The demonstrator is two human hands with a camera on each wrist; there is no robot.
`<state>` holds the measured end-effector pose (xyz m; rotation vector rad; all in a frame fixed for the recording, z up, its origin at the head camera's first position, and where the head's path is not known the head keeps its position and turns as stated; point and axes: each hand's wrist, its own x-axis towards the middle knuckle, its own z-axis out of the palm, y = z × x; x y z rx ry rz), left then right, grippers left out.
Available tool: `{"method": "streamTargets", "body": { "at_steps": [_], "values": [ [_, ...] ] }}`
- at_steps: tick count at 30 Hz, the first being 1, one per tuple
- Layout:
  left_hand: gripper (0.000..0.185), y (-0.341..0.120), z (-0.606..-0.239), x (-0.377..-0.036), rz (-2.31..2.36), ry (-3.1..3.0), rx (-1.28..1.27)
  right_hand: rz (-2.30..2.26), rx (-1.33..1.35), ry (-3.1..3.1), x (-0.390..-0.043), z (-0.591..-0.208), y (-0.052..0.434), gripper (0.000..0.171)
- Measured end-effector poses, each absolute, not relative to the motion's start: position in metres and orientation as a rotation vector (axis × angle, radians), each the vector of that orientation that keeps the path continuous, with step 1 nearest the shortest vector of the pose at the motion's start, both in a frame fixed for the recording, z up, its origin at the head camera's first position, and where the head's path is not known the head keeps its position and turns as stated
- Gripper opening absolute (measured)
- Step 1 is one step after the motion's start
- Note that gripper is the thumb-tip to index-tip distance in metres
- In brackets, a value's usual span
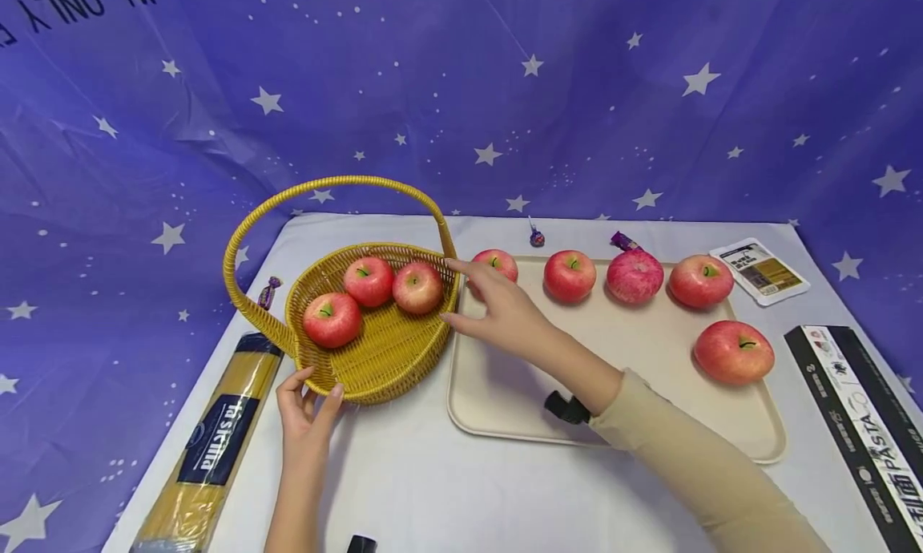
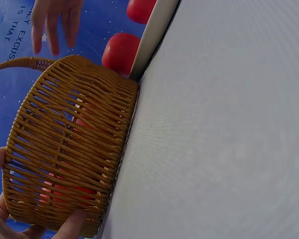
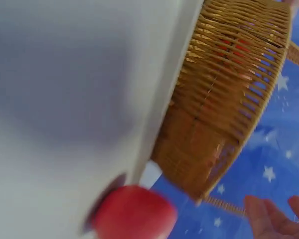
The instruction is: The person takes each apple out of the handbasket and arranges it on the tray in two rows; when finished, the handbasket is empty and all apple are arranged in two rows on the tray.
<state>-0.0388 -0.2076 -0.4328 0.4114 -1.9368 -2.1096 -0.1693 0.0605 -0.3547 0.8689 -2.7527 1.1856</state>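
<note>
A yellow-brown wicker basket (image 1: 392, 381) with a tall hoop handle (image 1: 346, 180) stands on the left of the table, with three red apples (image 1: 332, 320) in it. My left hand (image 1: 306, 409) holds the basket's near-left rim between thumb and fingers; in the left wrist view its thumb (image 2: 72, 224) lies against the woven side. By the right rim, my right hand (image 1: 505, 308) is spread with nothing in its grasp, fingertips right at the basket's edge. In the right wrist view its fingers (image 3: 276, 219) show apart from the weave.
A beige tray (image 1: 519, 409) carries several apples (image 1: 734, 353) along its back and right sides. Left lies a spaghetti pack (image 1: 216, 441); right, a black pasta box (image 1: 858, 425) and a white packet (image 1: 760, 271). A lollipop (image 1: 537, 237) and wrapped candies (image 1: 269, 293) lie near the edges.
</note>
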Motion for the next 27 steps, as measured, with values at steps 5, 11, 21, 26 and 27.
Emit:
{"method": "streamTargets", "body": {
  "at_steps": [5, 11, 21, 26, 27],
  "values": [
    [0.048, -0.206, -0.435, -0.04, -2.105, -1.934, 0.391, 0.827, 0.928, -2.877, -0.194, -0.358, 0.014, 0.077],
    [0.047, -0.205, -0.436, -0.039, -2.112, -1.914, 0.385, 0.537, 0.835, -3.03, -0.214, -0.372, -0.017, 0.079],
    [0.046, -0.208, -0.435, -0.039, -2.109, -1.914, 0.401, 0.363, 0.765, -3.001, -0.225, -0.384, -0.033, 0.067],
    [0.046, -0.208, -0.436, -0.039, -2.108, -1.918, 0.387, 0.396, 0.772, -2.951, -0.224, -0.388, -0.031, 0.057],
    [0.046, -0.208, -0.436, -0.039, -2.109, -1.916, 0.381, 0.404, 0.773, -2.943, -0.223, -0.389, -0.031, 0.057]
  ]
}}
